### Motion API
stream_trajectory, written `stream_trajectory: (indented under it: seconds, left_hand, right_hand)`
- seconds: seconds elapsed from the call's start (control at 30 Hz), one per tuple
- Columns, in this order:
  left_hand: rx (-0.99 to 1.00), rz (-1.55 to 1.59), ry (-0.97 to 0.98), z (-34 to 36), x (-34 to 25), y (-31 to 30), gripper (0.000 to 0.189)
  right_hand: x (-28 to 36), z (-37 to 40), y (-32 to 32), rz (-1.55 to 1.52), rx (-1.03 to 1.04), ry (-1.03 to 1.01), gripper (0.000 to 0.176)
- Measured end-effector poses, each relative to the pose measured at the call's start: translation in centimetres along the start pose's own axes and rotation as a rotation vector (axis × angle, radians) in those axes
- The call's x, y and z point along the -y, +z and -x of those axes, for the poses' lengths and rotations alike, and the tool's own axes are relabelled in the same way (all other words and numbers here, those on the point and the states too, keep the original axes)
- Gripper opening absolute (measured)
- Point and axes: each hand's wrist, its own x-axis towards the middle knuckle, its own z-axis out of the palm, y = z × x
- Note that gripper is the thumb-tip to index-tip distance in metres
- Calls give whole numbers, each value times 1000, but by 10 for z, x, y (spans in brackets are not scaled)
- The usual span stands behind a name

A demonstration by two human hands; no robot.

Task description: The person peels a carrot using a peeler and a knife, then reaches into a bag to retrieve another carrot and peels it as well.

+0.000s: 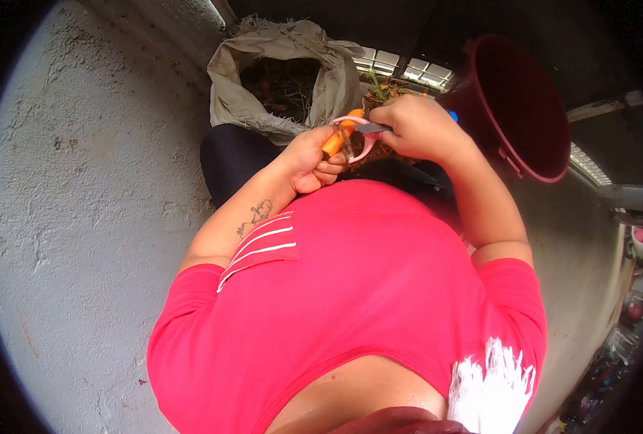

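An orange carrot [332, 145] is gripped in my left hand [314, 160], with the fingers wrapped round its lower part. My right hand [419, 126] is closed on a knife [372, 128], whose dark grey blade points left toward the carrot. A pink ring-shaped piece [367, 150] shows between the two hands, around the carrot and under the blade; what it belongs to is unclear. Behind my hands lies a pile of orange and green scraps [388, 90], partly hidden by my right hand.
An open whitish woven sack [224, 90] with dark plant matter inside stands beyond my left hand. A large dark red bucket [496, 134] is at the right, near my right forearm. A rough grey wall [83, 181] rises on the left.
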Motion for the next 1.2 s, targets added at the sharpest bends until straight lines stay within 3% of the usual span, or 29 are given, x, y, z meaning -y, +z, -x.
stream_trajectory:
  seconds: [0.13,0.23,0.3,0.5,0.6,0.63,0.77,0.87,0.97,1.07,1.17,1.2]
  left_hand:
    - [48,2,-26,13,-1,-4,44]
    - [254,-103,2,15,-5,-9,43]
    - [178,-114,30,13,-8,-7,43]
    - [238,-14,135,10,-9,-8,46]
    - [274,-137,327,-2,-4,-22,45]
    - [281,-208,412,-5,-2,-23,45]
    - [6,-363,555,-7,0,-7,32]
    - [-173,-654,648,-7,-4,-5,26]
    - [-202,-612,697,-8,-2,-1,19]
    - [-112,-588,607,3,-5,7,25]
    - [149,-166,315,5,-12,-13,33]
    - [156,-135,304,2,-10,-15,35]
  right_hand:
    - [-34,7,-8,100,-43,65,17]
    - [-66,12,-4,239,8,222,18]
    - [-70,16,-9,258,-56,279,19]
    - [-44,21,-21,-100,-62,310,20]
    - [-42,21,2,-487,-302,345,25]
    - [-50,18,22,-646,-339,488,31]
    - [-42,14,53,-491,-395,393,28]
    - [-22,15,37,-564,-417,373,26]
    - [-13,21,17,-519,-355,220,21]
    - [-13,25,6,-424,-255,168,16]
    - [-13,27,6,-420,-236,208,15]
    - [-14,28,9,-428,-251,210,15]
